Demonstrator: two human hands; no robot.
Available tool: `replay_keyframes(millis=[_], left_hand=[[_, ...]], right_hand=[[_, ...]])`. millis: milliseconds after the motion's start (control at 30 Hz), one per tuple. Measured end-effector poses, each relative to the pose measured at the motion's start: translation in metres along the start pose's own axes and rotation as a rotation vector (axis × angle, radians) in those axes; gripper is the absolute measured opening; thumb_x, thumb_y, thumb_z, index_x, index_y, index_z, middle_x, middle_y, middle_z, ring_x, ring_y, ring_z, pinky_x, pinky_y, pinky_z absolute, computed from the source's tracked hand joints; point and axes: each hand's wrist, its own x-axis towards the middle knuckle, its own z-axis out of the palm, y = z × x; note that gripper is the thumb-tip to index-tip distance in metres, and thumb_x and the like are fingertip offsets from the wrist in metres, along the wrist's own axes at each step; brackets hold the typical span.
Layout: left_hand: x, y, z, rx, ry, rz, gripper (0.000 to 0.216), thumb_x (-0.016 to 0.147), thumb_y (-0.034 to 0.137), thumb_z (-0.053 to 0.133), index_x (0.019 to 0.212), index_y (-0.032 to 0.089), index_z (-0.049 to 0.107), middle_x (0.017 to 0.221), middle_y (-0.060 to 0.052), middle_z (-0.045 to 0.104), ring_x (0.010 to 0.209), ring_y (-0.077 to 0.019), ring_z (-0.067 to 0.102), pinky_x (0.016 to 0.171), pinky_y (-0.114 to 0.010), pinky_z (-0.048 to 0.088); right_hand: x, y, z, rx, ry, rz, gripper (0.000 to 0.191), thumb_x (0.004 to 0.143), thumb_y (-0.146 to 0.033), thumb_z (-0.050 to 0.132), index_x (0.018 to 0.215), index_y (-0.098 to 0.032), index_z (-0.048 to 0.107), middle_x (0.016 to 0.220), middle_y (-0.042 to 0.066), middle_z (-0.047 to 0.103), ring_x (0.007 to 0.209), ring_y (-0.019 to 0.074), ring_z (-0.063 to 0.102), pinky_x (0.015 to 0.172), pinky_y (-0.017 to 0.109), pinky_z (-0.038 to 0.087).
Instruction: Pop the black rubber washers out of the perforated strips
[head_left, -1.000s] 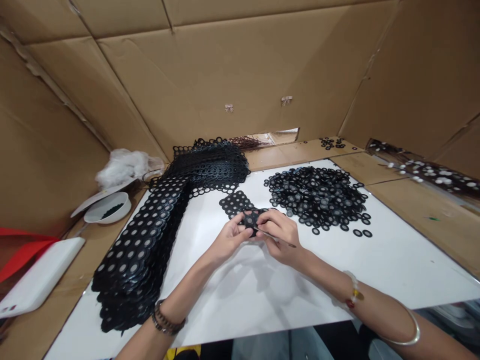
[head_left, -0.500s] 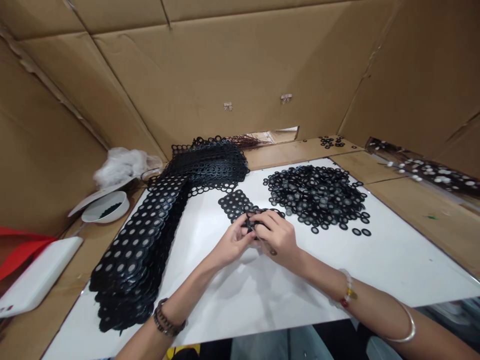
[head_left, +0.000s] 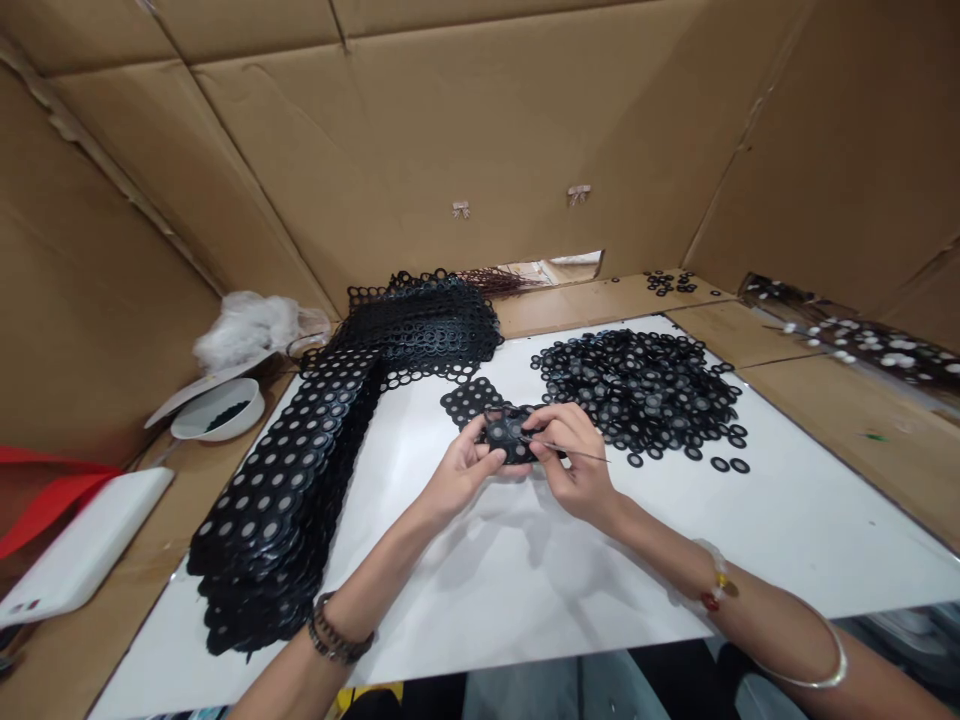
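Observation:
My left hand [head_left: 466,468] is closed on the left edge of a small black sheet with round pale spots [head_left: 505,432], thumb in front and fingers behind. My right hand [head_left: 571,462] is at the right side of that sheet and pinches a thin, dark, pick-like tool [head_left: 585,456]. The tool's inner end lies over the sheet; whether it touches is unclear. Just behind my hands, another small spotted black sheet [head_left: 471,402] lies flat on the white board [head_left: 480,590]. A heap of loose black rings [head_left: 637,390] rests to the right.
A long stack of spotted black sheets [head_left: 277,480] runs along the left, with more black perforated sheets [head_left: 427,325] behind. Farther left are a white bowl [head_left: 251,412] with small black pieces and a white device [head_left: 90,545]. Cardboard walls [head_left: 480,130] surround the board.
The held sheet has turned its spotted face toward me. My right fingers have shifted right, and the thin tool now shows. A ring that hung below my right hand is no longer visible.

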Motion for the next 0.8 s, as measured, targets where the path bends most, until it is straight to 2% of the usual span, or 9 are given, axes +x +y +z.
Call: replay_keyframes(millis=[100, 267, 433, 633, 800], left_hand=[[-0.001, 0.003, 0.002, -0.004, 0.001, -0.009, 0.050, 0.076, 0.029, 0.069, 0.117, 0.018, 0.043, 0.101, -0.010, 0.068, 0.085, -0.0253, 0.068, 0.081, -0.037, 0.051], [-0.002, 0.002, 0.004, 0.005, 0.004, -0.015, 0.049, 0.076, 0.028, 0.069, 0.116, 0.017, 0.042, 0.092, -0.009, 0.070, 0.083, -0.0244, 0.068, 0.081, -0.036, 0.051], [-0.001, -0.001, 0.004, 0.001, 0.018, 0.014, 0.049, 0.076, 0.029, 0.069, 0.115, 0.017, 0.042, 0.082, -0.004, 0.070, 0.076, -0.0209, 0.068, 0.079, -0.033, 0.051], [-0.005, -0.010, 0.009, 0.049, 0.092, -0.010, 0.065, 0.071, 0.034, 0.073, 0.121, 0.016, 0.037, 0.061, 0.005, 0.057, 0.059, -0.0163, 0.064, 0.061, -0.026, 0.049], [-0.004, -0.015, 0.012, 0.152, 0.070, 0.015, 0.050, 0.073, 0.036, 0.070, 0.108, 0.015, 0.041, 0.055, 0.007, 0.053, 0.049, -0.0092, 0.051, 0.047, -0.019, 0.036]], right_hand=[[-0.003, 0.001, 0.002, -0.004, -0.010, 0.000, 0.018, 0.086, -0.014, 0.045, 0.069, -0.020, 0.049, 0.083, 0.005, 0.059, 0.075, 0.0191, 0.051, 0.067, 0.035, 0.041], [-0.004, 0.001, 0.002, -0.011, -0.017, -0.024, 0.016, 0.085, -0.015, 0.045, 0.071, -0.020, 0.051, 0.084, 0.005, 0.058, 0.075, 0.0185, 0.051, 0.066, 0.034, 0.041], [-0.005, 0.001, 0.004, -0.169, -0.082, -0.033, 0.016, 0.083, -0.012, 0.047, 0.069, -0.019, 0.051, 0.083, 0.005, 0.058, 0.076, 0.0179, 0.048, 0.058, 0.028, 0.038], [-0.010, 0.001, 0.011, -0.399, -0.153, -0.068, 0.017, 0.080, -0.011, 0.048, 0.065, -0.019, 0.050, 0.081, 0.004, 0.057, 0.074, 0.0183, 0.044, 0.056, 0.029, 0.033], [-0.013, 0.001, 0.016, -0.476, -0.211, -0.103, 0.010, 0.075, -0.015, 0.056, 0.066, -0.019, 0.052, 0.082, 0.004, 0.056, 0.075, 0.0185, 0.043, 0.059, 0.029, 0.033]])
